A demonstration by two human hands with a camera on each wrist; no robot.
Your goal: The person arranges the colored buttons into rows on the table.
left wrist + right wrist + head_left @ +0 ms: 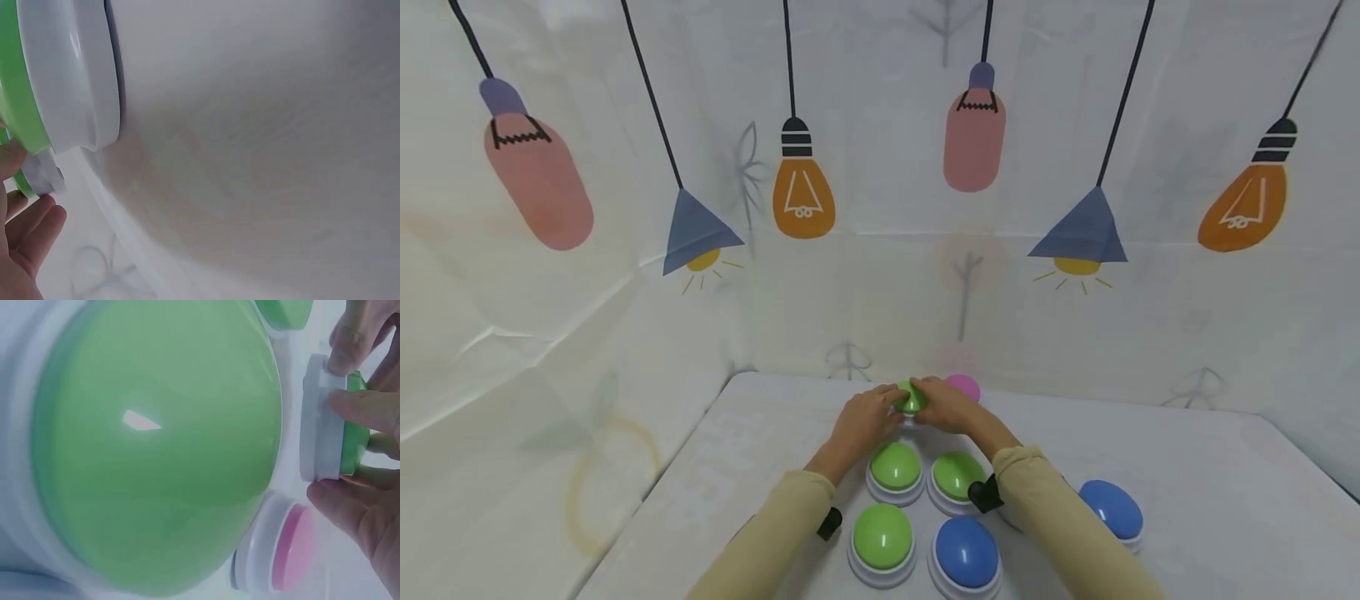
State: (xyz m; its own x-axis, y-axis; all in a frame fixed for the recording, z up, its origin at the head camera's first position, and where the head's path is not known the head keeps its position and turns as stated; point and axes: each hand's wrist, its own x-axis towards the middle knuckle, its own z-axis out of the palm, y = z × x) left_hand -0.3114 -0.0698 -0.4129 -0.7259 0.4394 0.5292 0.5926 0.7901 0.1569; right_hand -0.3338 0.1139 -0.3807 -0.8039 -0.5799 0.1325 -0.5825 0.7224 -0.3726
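Note:
Both hands hold a green dome push button [911,398] with a white base, toward the far side of the table. My left hand [867,419] grips it from the left, while my right hand [946,405] has it from the right. In the right wrist view, thumbs and fingers pinch the edge of its white base [322,425], with the button tilted on its side. Closest to the hands on the near side are two more green buttons, a left one [895,467] and a right one [957,477]. A pink button [964,387] is just behind my right hand.
Nearer on the white table [1195,483] are another green button [882,537] and a blue button [967,552]. A second blue button [1111,508] stands right of my right sleeve [1060,525], which partly hides a white rim. A lamp-printed sheet [880,292] hangs behind the table.

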